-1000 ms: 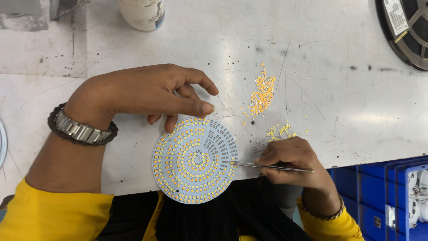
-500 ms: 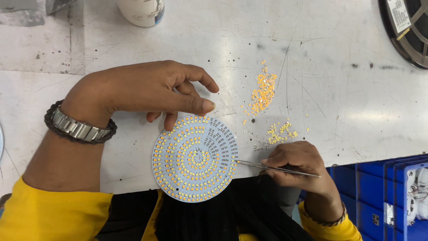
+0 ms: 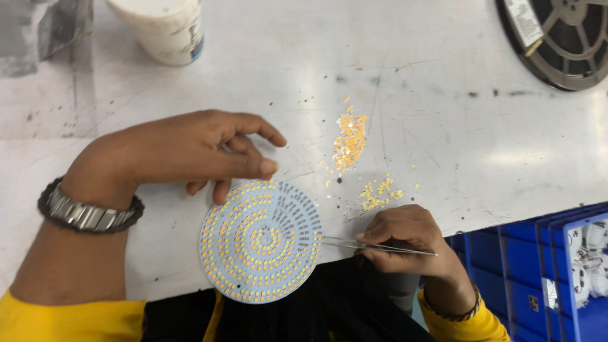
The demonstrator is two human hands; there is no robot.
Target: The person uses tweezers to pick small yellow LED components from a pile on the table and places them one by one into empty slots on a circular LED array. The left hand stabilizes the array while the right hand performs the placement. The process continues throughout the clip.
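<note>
I see my right hand (image 3: pixel 405 237) pinching metal tweezers (image 3: pixel 380 246), tips at the round LED board (image 3: pixel 261 240) on the table edge. My left hand (image 3: pixel 190 152), fingers loose and empty, touches the board's far rim. Beyond lie loose yellow LED chips (image 3: pixel 350 140) on the white table (image 3: pixel 443 95).

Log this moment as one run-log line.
left hand: fingertips on round LED board rim | right hand: holds tweezers, tips at board edge | loose LED chips on table
</note>
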